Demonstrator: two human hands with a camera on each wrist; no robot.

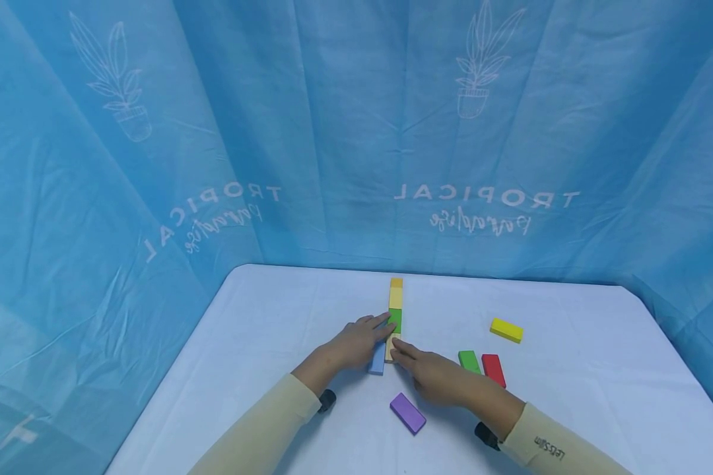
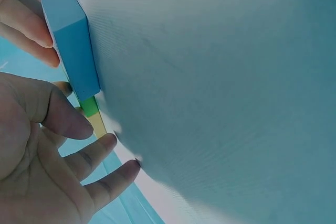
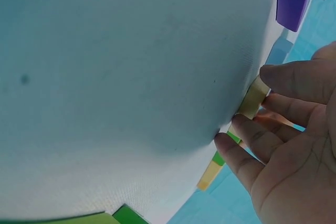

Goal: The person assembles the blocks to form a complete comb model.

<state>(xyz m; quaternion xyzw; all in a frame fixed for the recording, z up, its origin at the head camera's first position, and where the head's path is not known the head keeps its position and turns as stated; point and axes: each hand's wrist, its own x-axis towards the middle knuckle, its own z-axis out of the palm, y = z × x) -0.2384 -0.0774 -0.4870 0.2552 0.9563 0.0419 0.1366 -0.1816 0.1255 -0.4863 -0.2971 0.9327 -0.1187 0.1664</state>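
Note:
A straight row of blocks runs away from me in the head view: a tan block [image 1: 389,351] nearest, then a green block [image 1: 395,318], a pale yellow block [image 1: 395,298] and an orange block [image 1: 397,282] at the far end. A blue block [image 1: 377,359] lies along the left side of the tan one. My left hand [image 1: 356,340] reaches over the blue block, its spread fingertips at the row's green part. My right hand [image 1: 436,376] rests its fairly straight fingers and thumb against the right side of the tan block [image 3: 253,98].
A purple block [image 1: 408,413] lies in front of the row. To the right are a second green block [image 1: 469,361], a red block [image 1: 494,370] and a yellow block [image 1: 507,330]. The white table [image 1: 582,369] ends at a blue printed curtain [image 1: 344,132].

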